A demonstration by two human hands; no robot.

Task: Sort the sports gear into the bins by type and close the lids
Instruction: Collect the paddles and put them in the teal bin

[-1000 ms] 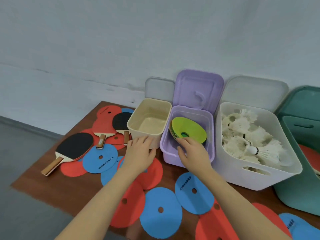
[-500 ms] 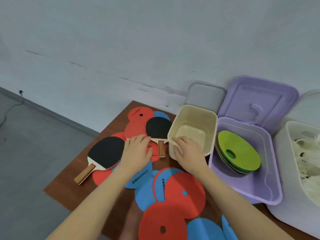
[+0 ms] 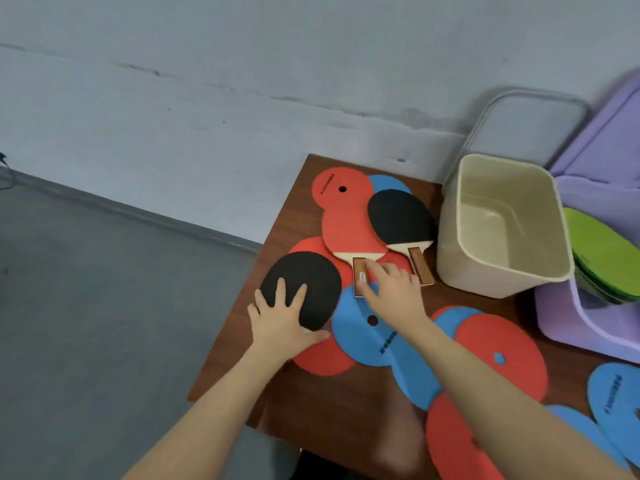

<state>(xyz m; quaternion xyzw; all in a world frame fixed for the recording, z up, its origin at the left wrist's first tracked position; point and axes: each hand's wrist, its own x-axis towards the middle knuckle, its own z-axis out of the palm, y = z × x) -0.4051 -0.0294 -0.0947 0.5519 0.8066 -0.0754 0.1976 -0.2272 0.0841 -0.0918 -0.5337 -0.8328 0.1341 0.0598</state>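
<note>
My left hand (image 3: 282, 323) lay flat, fingers spread, on a black paddle (image 3: 301, 289); my right hand (image 3: 391, 292) pinched a red paddle (image 3: 346, 230) by its handle.

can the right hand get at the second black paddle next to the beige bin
Probably yes. The right hand rests on the red paddle's handle, and the black paddle lies just beyond, on top of the pile; its handle is uncovered beside the beige bin.
</note>
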